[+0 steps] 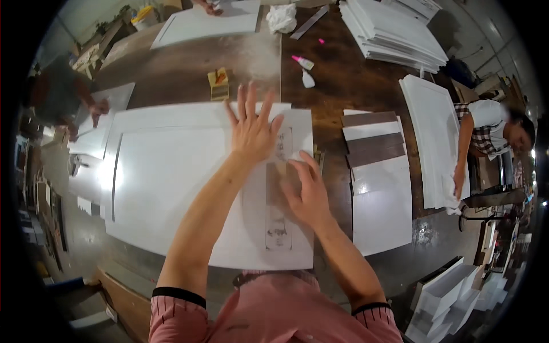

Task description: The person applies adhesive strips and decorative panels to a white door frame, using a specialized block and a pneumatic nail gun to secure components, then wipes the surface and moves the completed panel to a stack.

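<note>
Lying splayed on the white door panel [171, 177], left hand [253, 132] grips nothing; curled right hand [309, 193], grip unclear, sits nearer, three o'clock of the panel's twelve-to-six printed strip [278, 223].

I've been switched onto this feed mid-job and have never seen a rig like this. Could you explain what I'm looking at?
There is no machine here: you see a person's two bare hands. The one picture comes from a wide fisheye camera worn on that person's head, looking down, so straight edges bend near the rim. Picture left is the wearer's left.

The left hand lies spread on a large white panel. The right hand is bent over a printed strip near the panel's right side; blur hides whether it holds anything.

Elsewhere on the brown table are a pink-tipped bottle, a crumpled white bundle and a stack of white panels. Other people work around it.
</note>
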Demonstrator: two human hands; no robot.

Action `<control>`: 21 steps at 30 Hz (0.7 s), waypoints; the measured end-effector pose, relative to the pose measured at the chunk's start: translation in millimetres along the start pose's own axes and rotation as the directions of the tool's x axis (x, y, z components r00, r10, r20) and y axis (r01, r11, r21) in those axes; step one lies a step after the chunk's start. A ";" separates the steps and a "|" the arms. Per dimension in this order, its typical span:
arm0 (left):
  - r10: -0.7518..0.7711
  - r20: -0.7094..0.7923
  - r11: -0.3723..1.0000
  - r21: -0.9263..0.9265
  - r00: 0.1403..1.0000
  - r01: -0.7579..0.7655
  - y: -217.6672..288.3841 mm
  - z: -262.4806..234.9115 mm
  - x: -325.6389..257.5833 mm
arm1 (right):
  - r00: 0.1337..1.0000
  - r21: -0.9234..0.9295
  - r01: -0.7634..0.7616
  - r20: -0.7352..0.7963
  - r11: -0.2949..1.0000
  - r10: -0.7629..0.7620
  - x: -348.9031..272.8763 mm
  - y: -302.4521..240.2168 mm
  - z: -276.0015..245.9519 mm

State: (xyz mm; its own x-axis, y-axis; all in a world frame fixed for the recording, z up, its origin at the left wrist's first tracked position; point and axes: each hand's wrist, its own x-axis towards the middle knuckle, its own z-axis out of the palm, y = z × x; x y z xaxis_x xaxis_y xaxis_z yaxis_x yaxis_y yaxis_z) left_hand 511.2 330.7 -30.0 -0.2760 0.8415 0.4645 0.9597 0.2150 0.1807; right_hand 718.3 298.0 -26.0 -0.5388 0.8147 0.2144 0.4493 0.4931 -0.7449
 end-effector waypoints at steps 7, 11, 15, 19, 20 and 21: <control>0.087 0.441 0.973 -0.229 0.893 0.019 -5.1 -36.9 -68.7 | 0.998 0.135 -0.018 -0.059 0.991 0.026 -5.0 9.1 1.9; 0.188 0.630 0.972 -0.229 0.753 -0.051 -10.8 -113.5 -100.6 | 0.998 0.148 -0.013 -0.053 0.989 0.021 -5.5 7.0 2.2; 0.161 0.762 0.987 -0.137 0.627 -0.087 0.3 -137.5 -79.5 | 1.000 0.082 0.014 -0.021 0.997 -0.012 -12.3 3.3 4.6; 0.139 0.760 0.989 -0.068 0.634 -0.135 15.3 -135.9 -76.4 | 1.000 -0.034 0.026 -0.007 0.999 -0.027 -17.5 4.8 4.8; 0.159 0.728 0.987 -0.091 0.667 -0.136 8.1 -134.4 -79.8 | 0.994 -0.023 0.097 -0.054 0.995 -0.099 -15.1 4.6 3.8; 0.182 0.694 0.983 -0.116 0.696 -0.141 0.3 -131.8 -83.0 | 0.981 -0.017 0.166 -0.102 0.986 -0.167 -13.8 10.2 7.0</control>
State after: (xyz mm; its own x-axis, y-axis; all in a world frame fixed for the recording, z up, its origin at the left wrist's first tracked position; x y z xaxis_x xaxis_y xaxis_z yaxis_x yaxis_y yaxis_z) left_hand 527.4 195.6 45.8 0.0184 0.9692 -0.2455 0.9764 0.0354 0.2130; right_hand 725.3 289.7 -40.9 -0.5307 0.7479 0.3988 0.3656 0.6265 -0.6884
